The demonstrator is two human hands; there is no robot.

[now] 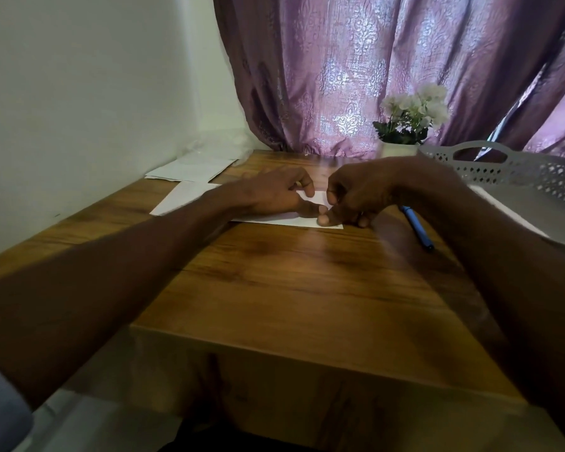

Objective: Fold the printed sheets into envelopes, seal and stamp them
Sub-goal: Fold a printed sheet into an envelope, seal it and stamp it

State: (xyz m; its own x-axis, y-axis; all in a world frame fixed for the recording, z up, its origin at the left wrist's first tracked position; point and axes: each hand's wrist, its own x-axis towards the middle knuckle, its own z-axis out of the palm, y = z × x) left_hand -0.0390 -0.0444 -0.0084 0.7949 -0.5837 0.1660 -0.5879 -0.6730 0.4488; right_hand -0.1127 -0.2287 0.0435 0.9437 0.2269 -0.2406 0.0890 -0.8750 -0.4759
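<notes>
Sheet (pixel 287 220) of white paper lies flat on the wooden desk (pixel 291 282), mid-far from me, partly folded w/ a flap raised near its centre. My left hand (pixel 274 194) rests on it, fingers loosely curled, thumb down on the paper. My right hand (pixel 356 194) is curled, thumb and fingertips pinching the paper's edge beside the left thumb. Both forearms cover much of the sheet, so I can't tell the fold's shape. Blue pen (pixel 418 226) lies just right of the right hand on the desk. More white papers (pixel 190 169) sit far left by the wall. White perforated tray (pixel 519 190) at right; white flower pot (pixel 408 119) behind it, purple curtain (pixel 372 66) beyond.
</notes>
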